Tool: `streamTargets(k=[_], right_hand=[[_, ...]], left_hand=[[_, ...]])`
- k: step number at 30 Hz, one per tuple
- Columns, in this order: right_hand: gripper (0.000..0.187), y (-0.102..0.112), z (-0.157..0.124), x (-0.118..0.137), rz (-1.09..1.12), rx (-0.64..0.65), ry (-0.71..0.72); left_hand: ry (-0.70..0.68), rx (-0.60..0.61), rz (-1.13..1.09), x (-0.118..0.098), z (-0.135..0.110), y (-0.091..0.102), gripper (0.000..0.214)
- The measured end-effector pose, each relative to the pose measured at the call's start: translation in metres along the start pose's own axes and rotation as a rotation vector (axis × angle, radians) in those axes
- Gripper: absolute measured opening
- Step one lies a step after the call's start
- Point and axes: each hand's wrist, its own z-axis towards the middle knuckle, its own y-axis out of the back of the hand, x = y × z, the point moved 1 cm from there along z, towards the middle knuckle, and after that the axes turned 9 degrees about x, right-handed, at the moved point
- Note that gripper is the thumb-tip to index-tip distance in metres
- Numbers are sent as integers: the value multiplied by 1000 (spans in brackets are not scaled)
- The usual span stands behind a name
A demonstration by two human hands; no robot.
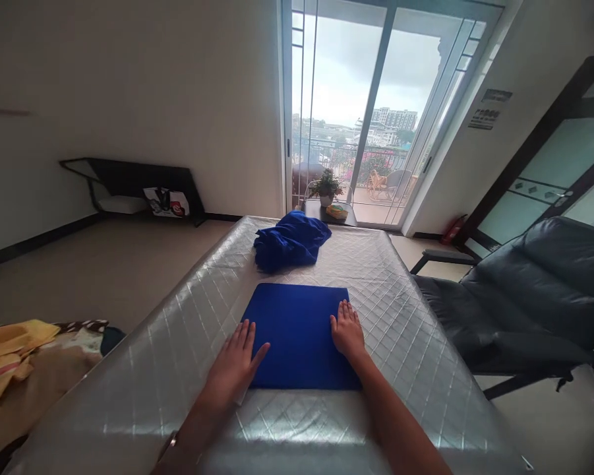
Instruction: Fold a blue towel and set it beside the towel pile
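A folded royal-blue cloth [299, 333] lies flat on a silver quilted mat [405, 369] covering a long table or bed. My left hand [235, 366] rests palm down on the cloth's near left edge, its fingers spread. My right hand [349, 330] lies flat on the right edge, holding nothing. Beyond the folded cloth, a crumpled heap of the same blue fabric [291, 241] sits on the mat, apart from both hands.
A black leather armchair [519, 303] stands close to the mat's right side. Yellow patterned fabric [10, 369] lies beyond the left side. A small dark table [321, 211] with a potted plant stands at the far end, before glass balcony doors [351, 112].
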Motion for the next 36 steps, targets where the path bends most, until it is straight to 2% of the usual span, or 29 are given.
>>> streamTargets(k=[2, 4, 7, 9, 11, 13, 15, 18, 23, 26, 28, 31, 36], right_hand=[[64, -4, 0, -2, 17, -8, 5], [64, -4, 0, -2, 23, -7, 6], [63, -2, -1, -4, 3, 6, 20], [62, -2, -1, -5, -15, 17, 39], [60, -2, -2, -6, -24, 22, 51], [61, -3, -2, -6, -17, 13, 45], [62, -2, -2, -5, 6, -2, 23], [63, -1, -2, -3, 38, -12, 3], [63, 0, 0, -2, 31, 21, -6], [63, 1, -1, 0, 4, 18, -16], [63, 3, -3, 2, -25, -1, -23], [62, 10, -6, 6, -72, -19, -14], [62, 29, 10, 11, -81, 56, 32]], left_hand=[[-87, -9, -22, -33, 16, 9, 82], [-241, 14, -55, -77, 36, 16, 77], [-412, 65, -88, -139, 67, 18, 74], [-466, 79, -106, -167, 82, 13, 73], [-482, 66, -124, -178, 92, 7, 73], [-465, 51, -136, -173, 96, 0, 72], [-429, 42, -125, -156, 97, -4, 71], [-328, 42, -74, -110, 97, -5, 74], [-99, 51, 22, -18, 95, -2, 83], [-27, -5, 19, 14, 91, -5, 87], [-11, -29, -2, 21, 88, -7, 88], [12, -31, -18, 18, 87, -7, 89], [23, -21, -38, 15, 88, -5, 89]])
